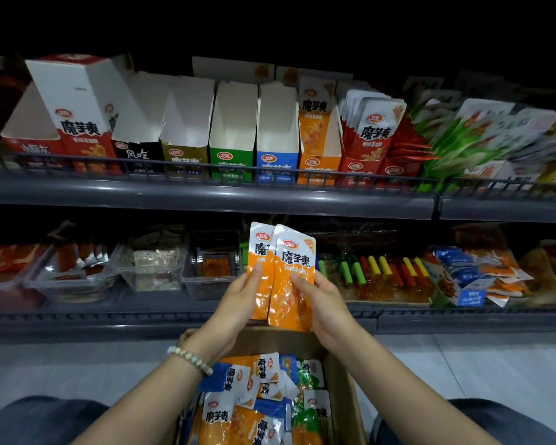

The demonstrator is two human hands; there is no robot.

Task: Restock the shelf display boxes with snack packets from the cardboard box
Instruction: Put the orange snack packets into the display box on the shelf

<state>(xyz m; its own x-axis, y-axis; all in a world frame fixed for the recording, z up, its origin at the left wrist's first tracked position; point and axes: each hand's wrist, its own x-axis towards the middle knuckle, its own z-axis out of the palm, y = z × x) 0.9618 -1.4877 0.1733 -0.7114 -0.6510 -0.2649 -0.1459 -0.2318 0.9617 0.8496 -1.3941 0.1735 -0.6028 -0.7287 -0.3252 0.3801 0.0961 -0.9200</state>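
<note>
Two orange snack packets, white-topped, stand upright and overlap, the right one in front. They are gripped by the left hand and right hand above the cardboard box. This brown box is open and holds loose packets in orange, blue and green. On the upper shelf stand the black, gold, green and blue display boxes, all showing bare white interiors. The orange display box holds an upright orange packet. The red display box is packed with red packets.
</note>
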